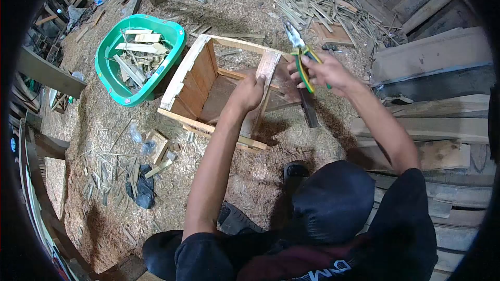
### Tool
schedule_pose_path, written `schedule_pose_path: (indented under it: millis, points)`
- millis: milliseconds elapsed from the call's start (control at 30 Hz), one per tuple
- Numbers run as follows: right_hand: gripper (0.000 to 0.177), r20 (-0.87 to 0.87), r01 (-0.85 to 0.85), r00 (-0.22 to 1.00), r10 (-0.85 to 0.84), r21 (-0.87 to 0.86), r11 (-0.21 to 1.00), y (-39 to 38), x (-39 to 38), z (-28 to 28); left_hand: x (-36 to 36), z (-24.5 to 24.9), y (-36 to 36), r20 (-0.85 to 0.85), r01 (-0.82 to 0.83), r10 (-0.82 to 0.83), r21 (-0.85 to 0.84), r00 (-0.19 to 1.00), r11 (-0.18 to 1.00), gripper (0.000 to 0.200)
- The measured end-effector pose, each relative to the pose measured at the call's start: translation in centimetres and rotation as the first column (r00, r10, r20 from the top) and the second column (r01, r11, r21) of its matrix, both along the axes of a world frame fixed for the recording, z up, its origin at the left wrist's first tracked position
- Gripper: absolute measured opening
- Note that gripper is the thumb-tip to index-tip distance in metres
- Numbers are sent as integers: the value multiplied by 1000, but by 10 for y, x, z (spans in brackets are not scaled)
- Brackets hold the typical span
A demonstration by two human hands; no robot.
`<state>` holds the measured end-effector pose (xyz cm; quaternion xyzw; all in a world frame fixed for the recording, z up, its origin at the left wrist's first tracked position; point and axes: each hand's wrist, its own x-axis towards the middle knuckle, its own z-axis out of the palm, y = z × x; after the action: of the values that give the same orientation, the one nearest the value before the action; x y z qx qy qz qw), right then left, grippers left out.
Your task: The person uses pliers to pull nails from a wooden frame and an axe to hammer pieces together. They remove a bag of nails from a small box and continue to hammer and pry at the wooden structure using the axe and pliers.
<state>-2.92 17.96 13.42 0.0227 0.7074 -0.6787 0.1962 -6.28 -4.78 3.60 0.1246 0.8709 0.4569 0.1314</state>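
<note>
My right hand [330, 75] is closed round the green and yellow handles of a pair of pliers [295, 39], whose metal jaws point up and away from me. To its left, my left hand [247, 93] has its fingers curled at the light top slat of an open wooden box frame [190, 70]. The frame sits on the ground in front of me, its brown inner panels showing through the open top. Below the pliers, a dark flat bar [309, 108] slants beside the frame's right side.
A green plastic tub [101, 75] with wood offcuts stands left of the frame. Wood shavings cover the ground. Thin sticks [307, 2] are heaped at the back right, and planks [422, 130] lie along the right. A black plastic bag [140, 190] lies at the lower left.
</note>
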Motion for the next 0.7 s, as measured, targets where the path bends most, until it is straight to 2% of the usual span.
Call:
schedule_pose_path:
  millis: [100, 133, 233, 267, 367, 400, 433, 500, 533, 633, 667, 700]
  points:
    - [40, -54, -31, 998, 36, 87, 996, 13, 11, -46, -7, -10, -1, -36, 20, -18, 54, 999, 998, 50]
    - [37, -4, -22, 1000, 22, -9, 1000, 10, 17, -52, -10, -9, -2, -43, 30, -27, 69, 999, 997, 50]
    - [35, -1, -96, 995, 97, -47, 994, 0, 22, -77, -23, 5, -10, 146, 86, -80, -38, 986, 996, 46]
    - [35, 1, -91, 996, 91, -106, 990, -7, 25, -81, -23, 10, -12, 187, 102, -103, 16, 977, 995, 44]
    - [36, -19, -56, 998, 54, -137, 989, -25, 38, -84, -17, 36, -31, 263, 203, -179, -64, 948, 977, 43]
    - [36, -11, -24, 1000, 23, -146, 989, -30, 45, -85, -15, 34, -41, 159, 234, -216, -107, 964, 966, 42]
    - [37, -58, -70, 996, 65, -87, 994, -30, 49, -87, -15, 32, -54, 27, 278, -277, -182, 960, 943, 42]
    - [40, -141, -157, 977, 161, 35, 987, -27, 57, -91, -10, 28, -81, -213, 327, -411, -342, 886, 881, 43]
    - [42, -160, -144, 975, 151, 58, 988, -28, 63, -91, 2, 47, -89, -105, 360, -426, -380, 899, 852, 45]
    - [44, -132, -163, 975, 181, 136, 977, -23, 71, -96, 41, 80, -108, 123, 546, -541, -354, 832, 759, 51]
    - [46, -178, -138, 971, 158, 120, 983, -26, 74, -99, 54, 72, -112, -11, 529, -625, -521, 781, 670, 54]
    - [45, -137, -141, 978, 158, 125, 982, -24, 74, -108, 63, 56, -117, -128, 465, -708, -671, 695, 577, 57]
